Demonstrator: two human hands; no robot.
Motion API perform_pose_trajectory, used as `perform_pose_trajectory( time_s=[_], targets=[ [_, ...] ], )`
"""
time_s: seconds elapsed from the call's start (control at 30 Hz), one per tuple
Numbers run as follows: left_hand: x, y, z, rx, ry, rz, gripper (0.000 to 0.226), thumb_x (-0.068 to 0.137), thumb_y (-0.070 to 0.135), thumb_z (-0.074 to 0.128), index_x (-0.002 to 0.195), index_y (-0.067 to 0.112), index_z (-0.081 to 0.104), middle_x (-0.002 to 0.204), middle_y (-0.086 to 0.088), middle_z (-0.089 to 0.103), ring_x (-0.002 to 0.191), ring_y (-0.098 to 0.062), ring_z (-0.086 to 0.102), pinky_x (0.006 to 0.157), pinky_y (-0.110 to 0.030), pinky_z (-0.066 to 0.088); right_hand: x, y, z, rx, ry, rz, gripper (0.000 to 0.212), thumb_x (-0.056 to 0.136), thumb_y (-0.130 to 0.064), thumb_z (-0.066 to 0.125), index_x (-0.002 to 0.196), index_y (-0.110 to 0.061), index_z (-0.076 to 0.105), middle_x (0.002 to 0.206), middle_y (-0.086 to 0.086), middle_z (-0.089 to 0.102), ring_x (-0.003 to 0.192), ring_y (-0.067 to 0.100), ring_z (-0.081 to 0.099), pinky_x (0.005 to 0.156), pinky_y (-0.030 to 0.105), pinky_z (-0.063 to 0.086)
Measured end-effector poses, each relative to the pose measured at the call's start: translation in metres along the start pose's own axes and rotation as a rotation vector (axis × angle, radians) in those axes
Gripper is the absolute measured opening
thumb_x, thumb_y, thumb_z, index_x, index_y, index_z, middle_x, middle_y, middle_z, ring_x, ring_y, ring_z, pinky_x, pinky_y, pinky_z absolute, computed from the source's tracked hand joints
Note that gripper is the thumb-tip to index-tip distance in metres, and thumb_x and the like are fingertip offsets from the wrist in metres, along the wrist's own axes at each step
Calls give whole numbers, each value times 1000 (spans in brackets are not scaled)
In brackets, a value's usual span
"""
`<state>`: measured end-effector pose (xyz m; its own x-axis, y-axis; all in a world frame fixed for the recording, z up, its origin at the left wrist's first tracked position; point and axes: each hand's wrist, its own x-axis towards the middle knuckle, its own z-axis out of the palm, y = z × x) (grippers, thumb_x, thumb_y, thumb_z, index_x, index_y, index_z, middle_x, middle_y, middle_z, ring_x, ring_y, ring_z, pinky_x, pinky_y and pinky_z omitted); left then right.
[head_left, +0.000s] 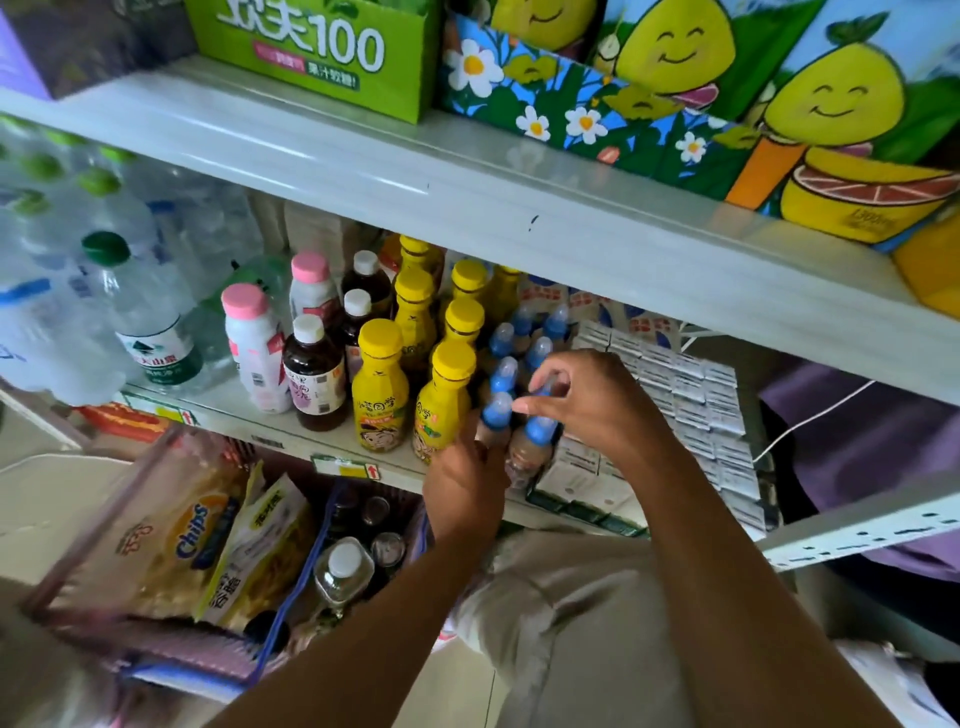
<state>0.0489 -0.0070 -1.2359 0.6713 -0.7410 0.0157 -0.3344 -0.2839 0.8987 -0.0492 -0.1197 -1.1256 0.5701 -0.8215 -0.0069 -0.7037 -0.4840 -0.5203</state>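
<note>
The blue-capped bottle (496, 410), small with a pale brown drink, stands at the front edge of the shelf (291, 434). The left hand (465, 488) grips its body, fingers wrapped round. The right hand (587, 400) pinches the neighbouring bottle (546, 387) by its cap. Yellow bottles (382, 384) crowd the left side and white cartons (691, 395) the right.

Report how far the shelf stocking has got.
Done: yellow-capped bottles and several blue-capped bottles stand in rows on the shelf. In hand: the left hand grips the front blue-capped bottle at the shelf edge, while the right hand has its grip on the neighbouring bottle at its cap. Left, probably: the basket below holds a Chips bag and more bottles.
</note>
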Motion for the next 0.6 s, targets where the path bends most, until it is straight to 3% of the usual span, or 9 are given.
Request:
perform_pose_trajectory(
  time_s=[0.13,0.23,0.37,0.47,0.6],
  targets=[
    [-34,1,6,-79,53,19,24,101,33,58,123,28,50,87,1,72,79,-34,67,59,-42,49,-9,7,-3,-6,-29,57,27,77,-45,87,81,-20,76,66,-10,64,66,8,62,63,30,45],
    [-40,3,13,-63,-48,14,32,98,46,49,128,39,52,83,4,73,79,-28,69,65,-43,54,-11,14,0,42,-26,124,25,77,-35,90,86,-20,72,62,-6,67,57,8,65,58,25,47],
    [-27,7,21,24,-137,54,37,97,56,45,128,40,59,71,5,72,75,-23,69,66,-41,53,-12,19,5,120,-43,151,24,80,-23,88,85,-14,67,63,7,73,58,21,73,64,35,59],
    [-9,9,21,56,-140,60,45,89,65,42,116,35,62,78,-1,73,78,-27,67,65,-42,53,-9,17,3,104,-56,120,22,80,-21,87,81,-16,66,68,3,73,60,17,70,62,30,54],
    [1,6,24,86,-179,73,52,84,71,39,115,37,63,84,0,73,82,-30,66,67,-43,55,-6,15,-1,53,-93,87,20,82,-19,84,77,-14,65,76,7,71,65,19,68,61,31,50]
  ],
)
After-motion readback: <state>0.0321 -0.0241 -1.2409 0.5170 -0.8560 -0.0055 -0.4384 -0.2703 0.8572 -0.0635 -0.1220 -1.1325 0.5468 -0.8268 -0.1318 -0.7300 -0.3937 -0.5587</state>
